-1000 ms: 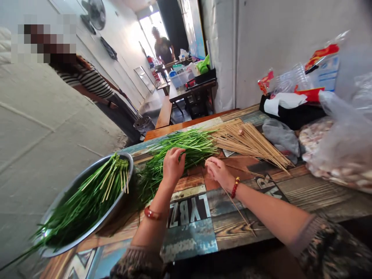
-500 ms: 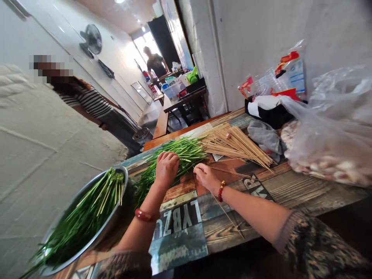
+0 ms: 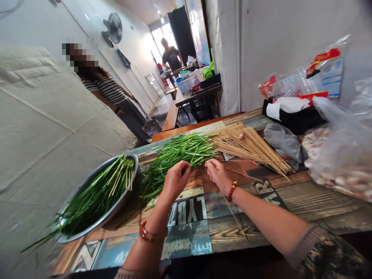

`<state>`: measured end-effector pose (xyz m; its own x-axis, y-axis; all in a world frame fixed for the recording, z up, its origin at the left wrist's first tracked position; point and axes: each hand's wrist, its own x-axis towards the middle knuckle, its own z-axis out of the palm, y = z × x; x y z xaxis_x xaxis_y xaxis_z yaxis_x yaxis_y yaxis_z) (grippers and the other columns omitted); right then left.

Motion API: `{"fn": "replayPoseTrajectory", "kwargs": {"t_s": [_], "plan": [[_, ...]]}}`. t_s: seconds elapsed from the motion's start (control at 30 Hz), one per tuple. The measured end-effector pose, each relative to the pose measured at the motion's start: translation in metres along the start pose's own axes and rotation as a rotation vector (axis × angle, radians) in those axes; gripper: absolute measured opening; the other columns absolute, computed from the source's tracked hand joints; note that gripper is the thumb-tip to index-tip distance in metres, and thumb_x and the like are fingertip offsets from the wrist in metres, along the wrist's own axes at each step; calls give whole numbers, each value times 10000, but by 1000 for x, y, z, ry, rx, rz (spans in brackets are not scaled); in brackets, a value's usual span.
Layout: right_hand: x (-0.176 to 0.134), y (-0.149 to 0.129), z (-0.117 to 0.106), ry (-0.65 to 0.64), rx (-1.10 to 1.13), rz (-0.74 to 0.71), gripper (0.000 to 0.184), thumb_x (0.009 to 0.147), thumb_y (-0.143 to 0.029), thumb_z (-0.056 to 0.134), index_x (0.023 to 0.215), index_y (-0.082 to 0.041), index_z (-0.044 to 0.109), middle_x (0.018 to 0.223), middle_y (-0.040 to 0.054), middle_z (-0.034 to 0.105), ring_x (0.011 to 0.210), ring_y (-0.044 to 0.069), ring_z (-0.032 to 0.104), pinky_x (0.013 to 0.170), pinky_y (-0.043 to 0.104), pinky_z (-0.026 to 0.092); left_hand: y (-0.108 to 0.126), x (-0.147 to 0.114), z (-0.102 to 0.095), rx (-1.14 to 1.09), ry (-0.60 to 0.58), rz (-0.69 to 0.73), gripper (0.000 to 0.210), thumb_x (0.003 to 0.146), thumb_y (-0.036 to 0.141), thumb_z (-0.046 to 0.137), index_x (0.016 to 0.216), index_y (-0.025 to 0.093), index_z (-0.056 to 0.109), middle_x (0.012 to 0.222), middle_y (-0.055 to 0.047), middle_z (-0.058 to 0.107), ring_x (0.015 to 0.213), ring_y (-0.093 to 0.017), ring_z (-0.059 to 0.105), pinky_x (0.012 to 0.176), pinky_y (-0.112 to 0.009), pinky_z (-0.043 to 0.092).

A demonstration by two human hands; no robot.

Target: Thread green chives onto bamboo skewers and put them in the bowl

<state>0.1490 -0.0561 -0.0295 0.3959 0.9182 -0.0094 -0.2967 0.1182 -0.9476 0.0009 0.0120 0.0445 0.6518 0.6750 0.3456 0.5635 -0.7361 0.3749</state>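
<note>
My right hand (image 3: 217, 173) is closed in a pinch around a thin bamboo skewer (image 3: 234, 215), whose long end slants down below the palm toward the near table edge. To the left of it, my left hand (image 3: 176, 179) curls with thumb and fingers together; anything between its fingertips is too small to make out. Just beyond both hands lies a loose pile of green chives (image 3: 183, 149). A fan of bamboo skewers (image 3: 250, 145) spreads to the right of the chives. At the left, a metal basin (image 3: 136, 162) holds chives (image 3: 95, 197) with skewer ends sticking out.
Clear plastic bags of garlic-like bulbs (image 3: 340, 166) and a crumpled grey bag (image 3: 283, 143) lie at the right. Behind stands a black container (image 3: 293, 118) with packaging. One person in stripes (image 3: 100, 87) stands at left, another person (image 3: 171, 56) farther back.
My left hand has drawn back from above the chive pile toward me. My right hand keeps its pinch on the skewer. The whole view has turned somewhat left.
</note>
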Motion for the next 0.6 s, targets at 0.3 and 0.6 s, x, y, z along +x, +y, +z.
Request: {"fn": "replayPoseTrajectory", "kwargs": {"t_s": [0.3, 0.6], "plan": [[2, 0, 1, 50, -27, -24, 292, 757, -460, 637, 821, -179, 594, 592, -52, 510, 492, 85, 410, 453, 212, 314, -11, -6, 41, -263, -54, -53, 127, 872, 257, 542, 852, 159, 621, 776, -14, 663, 690, -121, 582, 649, -221, 439], [-6, -14, 0, 59, -104, 62, 175, 731, -337, 655, 771, -185, 577, 518, -90, 385, 441, 65, 280, 415, 215, 206, -17, -21, 41, -267, -45, 39, 151, 910, 256, 505, 866, 193, 635, 798, -40, 668, 752, -151, 614, 700, -257, 453]]}}
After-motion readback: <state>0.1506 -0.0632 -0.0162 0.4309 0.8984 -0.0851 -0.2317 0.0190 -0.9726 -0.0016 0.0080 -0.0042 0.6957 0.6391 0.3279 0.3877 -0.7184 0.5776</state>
